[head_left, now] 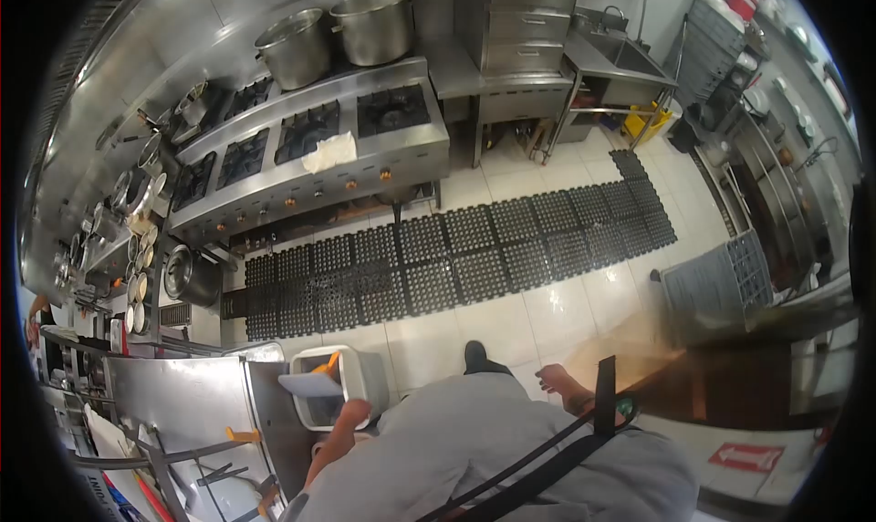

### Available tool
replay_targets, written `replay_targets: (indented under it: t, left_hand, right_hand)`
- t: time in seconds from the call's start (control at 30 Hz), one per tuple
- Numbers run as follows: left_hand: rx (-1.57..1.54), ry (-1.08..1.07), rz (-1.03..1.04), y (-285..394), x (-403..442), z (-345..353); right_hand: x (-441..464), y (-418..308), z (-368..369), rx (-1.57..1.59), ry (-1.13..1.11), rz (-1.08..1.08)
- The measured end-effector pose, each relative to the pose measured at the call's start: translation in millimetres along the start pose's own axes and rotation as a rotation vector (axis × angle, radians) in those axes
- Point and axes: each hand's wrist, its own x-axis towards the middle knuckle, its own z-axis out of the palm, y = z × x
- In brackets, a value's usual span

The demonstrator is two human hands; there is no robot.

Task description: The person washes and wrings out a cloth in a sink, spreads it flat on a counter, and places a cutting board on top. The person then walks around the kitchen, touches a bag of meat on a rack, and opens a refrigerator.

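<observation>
My left hand [354, 414] hangs low beside a white bin [370, 376], close to its near rim. Its fingers are turned away and too unclear to show whether they hold anything. At the bin's mouth sits a pale flat piece [310, 384] with an orange part [327, 364] next to it. On the other side of my body, my right hand [555, 378] hangs over the tiled floor, fingers loosely apart and holding nothing. A dark strap crosses my grey clothing near that wrist.
A stove [310, 157] carries two large pots [374, 27] and a white cloth [330, 152]. Black mats [456, 257] cover the floor before it. A steel counter [182, 394] stands left, a sink [625, 55] far right, and a grey rack [716, 280] nearer right.
</observation>
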Motion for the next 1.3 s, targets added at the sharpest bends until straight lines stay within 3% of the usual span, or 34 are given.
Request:
replay_targets:
  t: [0.03,0.1,0.13,0.2,0.23,0.3,0.33,0.4,0.43,0.5,0.57,0.63,0.7,0.8,0.83,0.9,0.93,0.97,1.0,1.03,1.07,1.1,1.17,1.3]
  left_hand:
    - [-0.074,-0.174,-0.121,15,1,-4]
    - [0.017,0.165,0.021,26,6,8]
    - [0.053,0.279,0.063,33,10,4]
    - [-0.1,0.162,-0.067,50,19,3]
    - [-0.103,0.159,-0.07,56,19,2]
    - [-0.305,0.413,-0.072,75,15,-27]
    - [-0.373,0.502,-0.067,87,15,-44]
    - [-0.564,0.332,-0.299,111,22,-93]
    - [-0.651,0.236,-0.41,111,29,-107]
    - [-0.67,0.273,-0.338,96,43,-105]
    - [-0.715,0.337,-0.247,74,55,-88]
    - [-0.717,0.312,-0.231,47,75,-92]
    - [-0.689,0.246,-0.24,23,99,-100]
    - [-0.625,0.103,-0.279,-12,133,-112]
    - [-0.593,0.012,-0.333,-21,150,-125]
    - [-0.529,-0.172,-0.431,-43,187,-164]
    - [-0.227,-0.13,-0.218,-78,223,-154]
    - [-0.206,0.123,-0.122,-103,237,-167]
    - [-0.287,0.19,-0.159,-119,251,-205]
    - [-0.374,0.341,-0.324,-133,266,-234]
    - [-0.32,0.312,-0.327,-137,255,-296]
    - [-0.077,0.361,-0.132,-172,276,-301]
    - [-0.75,0.548,-0.567,-163,256,-386]
    - [-0.853,0.682,-0.569,-181,248,-446]
  right_hand:
    - [2,-32,-14,-0.066,-0.003,-0.063]
    - [19,-95,-43,-0.285,-0.008,-0.204]
    - [54,-110,-61,-0.52,0.004,-0.542]
    - [97,-151,-83,-0.695,0.001,-0.664]
    - [102,-186,-91,-0.643,-0.012,-0.447]
    - [116,-222,-102,-1.098,0.284,-0.907]
    - [112,-242,-103,-1.102,0.289,-0.907]
    - [97,-276,-95,-0.315,0.123,-0.551]
    - [101,-285,-90,-0.304,0.135,-0.542]
    - [114,-293,-82,-0.569,0.097,-0.704]
    - [129,-282,-76,-0.89,0.148,-1.008]
    - [135,-294,-66,-1.246,-0.046,-0.892]
    - [116,-312,-61,-0.935,-0.165,-0.391]
    - [101,-326,-77,-0.475,-0.172,-0.287]
    - [94,-342,-86,-0.609,-0.177,-0.328]
    - [81,-368,-97,-0.263,-0.031,-0.255]
    - [84,-379,-103,-0.078,-0.02,-0.225]
    - [91,-392,-108,0.066,-0.032,-0.146]
    - [95,-404,-109,0.04,0.014,-0.159]
    - [106,-414,-109,0.03,0.005,-0.151]
    - [120,-417,-110,0.042,0.019,-0.158]
    - [128,-421,-110,0.051,0.033,-0.167]
    - [134,-437,-100,0.04,-0.005,-0.175]
    - [141,-502,-62,-0.056,-0.122,-0.115]
